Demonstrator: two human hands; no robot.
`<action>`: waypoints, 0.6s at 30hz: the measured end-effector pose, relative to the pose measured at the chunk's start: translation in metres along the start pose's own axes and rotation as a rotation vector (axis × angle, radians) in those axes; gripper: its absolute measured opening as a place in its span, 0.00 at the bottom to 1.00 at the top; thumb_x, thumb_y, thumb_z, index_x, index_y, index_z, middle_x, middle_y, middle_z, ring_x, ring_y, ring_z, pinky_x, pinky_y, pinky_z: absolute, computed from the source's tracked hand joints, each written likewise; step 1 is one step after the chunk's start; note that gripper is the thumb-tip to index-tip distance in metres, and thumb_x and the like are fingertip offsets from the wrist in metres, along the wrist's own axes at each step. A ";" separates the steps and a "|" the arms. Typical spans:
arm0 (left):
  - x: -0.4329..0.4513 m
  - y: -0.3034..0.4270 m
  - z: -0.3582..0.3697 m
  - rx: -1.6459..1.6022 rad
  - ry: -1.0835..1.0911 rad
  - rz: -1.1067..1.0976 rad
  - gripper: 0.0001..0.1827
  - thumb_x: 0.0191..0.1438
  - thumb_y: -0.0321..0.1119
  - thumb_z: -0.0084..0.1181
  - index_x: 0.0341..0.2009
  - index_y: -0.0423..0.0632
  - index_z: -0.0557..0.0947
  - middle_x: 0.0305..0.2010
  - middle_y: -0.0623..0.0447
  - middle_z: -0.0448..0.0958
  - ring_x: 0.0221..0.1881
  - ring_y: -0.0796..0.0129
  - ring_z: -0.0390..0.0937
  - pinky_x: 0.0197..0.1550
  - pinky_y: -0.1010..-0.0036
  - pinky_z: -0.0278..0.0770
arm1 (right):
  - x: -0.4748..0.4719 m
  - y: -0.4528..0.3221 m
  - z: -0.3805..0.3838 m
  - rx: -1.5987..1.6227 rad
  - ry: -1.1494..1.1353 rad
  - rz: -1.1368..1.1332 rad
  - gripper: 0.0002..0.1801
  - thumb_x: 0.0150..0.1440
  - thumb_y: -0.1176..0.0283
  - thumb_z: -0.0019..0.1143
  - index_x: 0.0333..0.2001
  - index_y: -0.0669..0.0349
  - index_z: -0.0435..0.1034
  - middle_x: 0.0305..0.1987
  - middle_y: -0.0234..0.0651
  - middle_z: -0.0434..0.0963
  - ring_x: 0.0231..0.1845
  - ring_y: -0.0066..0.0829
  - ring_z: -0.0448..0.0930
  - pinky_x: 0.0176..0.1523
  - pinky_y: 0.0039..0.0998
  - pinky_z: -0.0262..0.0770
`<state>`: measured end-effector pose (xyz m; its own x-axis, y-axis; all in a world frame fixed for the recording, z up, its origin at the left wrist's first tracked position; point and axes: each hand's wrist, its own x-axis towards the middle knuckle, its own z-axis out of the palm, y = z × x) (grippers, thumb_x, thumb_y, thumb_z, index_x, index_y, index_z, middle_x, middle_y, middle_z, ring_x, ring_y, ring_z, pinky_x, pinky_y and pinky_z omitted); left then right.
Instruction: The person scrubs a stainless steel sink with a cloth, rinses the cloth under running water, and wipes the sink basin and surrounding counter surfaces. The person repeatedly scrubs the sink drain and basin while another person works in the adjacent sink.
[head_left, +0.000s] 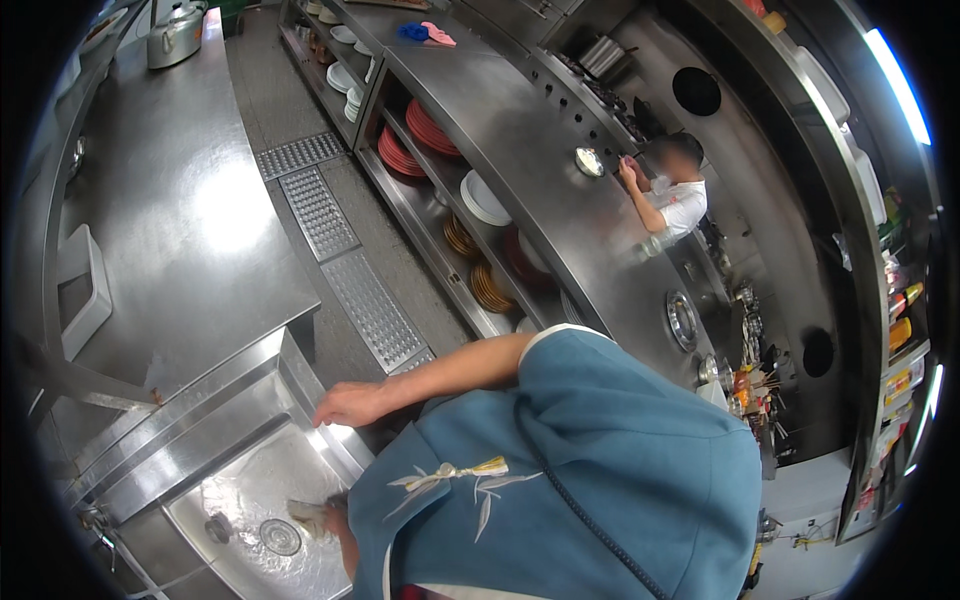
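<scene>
My left hand (335, 523) is low over the sink basin (259, 465), partly hidden by my blue top. It holds a pale, blurred item (306, 516), perhaps a cloth or scourer. Just beside that item are the round drain strainer (280, 538) and a small dark round piece (218, 529). Water glistens on the basin floor. My right hand (351, 406) hangs above the sink's metal rim (319, 435), its fingers loosely bent and nothing seen in them.
A steel counter (187, 180) adjoins the sink and bears a white tray (94, 289) and a metal kettle (175, 37). Across the aisle with metal gratings (367, 307), stacked plates (431, 127) fill shelves under a long counter (517, 105). A person (679, 199) stands behind it.
</scene>
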<state>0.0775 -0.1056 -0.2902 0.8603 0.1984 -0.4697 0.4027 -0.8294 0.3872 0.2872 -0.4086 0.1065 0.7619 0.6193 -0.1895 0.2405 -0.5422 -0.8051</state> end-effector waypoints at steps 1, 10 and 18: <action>0.015 0.010 0.009 0.048 -0.011 0.048 0.24 0.55 0.54 0.51 0.36 0.43 0.76 0.34 0.46 0.79 0.32 0.50 0.77 0.34 0.57 0.75 | -0.002 0.001 0.004 -0.017 -0.006 -0.022 0.15 0.53 0.78 0.48 0.45 0.63 0.74 0.41 0.44 0.79 0.44 0.45 0.79 0.49 0.37 0.74; -0.036 -0.032 -0.013 -0.176 0.029 -0.151 0.22 0.53 0.50 0.54 0.33 0.39 0.75 0.31 0.44 0.78 0.29 0.51 0.76 0.30 0.57 0.73 | -0.022 0.031 -0.031 -0.026 0.132 0.021 0.16 0.53 0.80 0.46 0.45 0.62 0.74 0.40 0.43 0.80 0.42 0.42 0.80 0.48 0.36 0.75; -0.005 -0.007 0.001 -0.174 0.000 -0.074 0.20 0.52 0.46 0.53 0.34 0.39 0.75 0.32 0.44 0.77 0.30 0.53 0.76 0.30 0.59 0.73 | -0.016 0.026 -0.006 -0.038 0.091 -0.017 0.14 0.55 0.77 0.47 0.45 0.61 0.74 0.42 0.43 0.79 0.45 0.43 0.79 0.49 0.36 0.74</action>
<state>0.0700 -0.1014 -0.2918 0.8262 0.2552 -0.5022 0.5128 -0.7098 0.4829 0.2854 -0.4357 0.0924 0.8086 0.5753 -0.1232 0.2747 -0.5543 -0.7857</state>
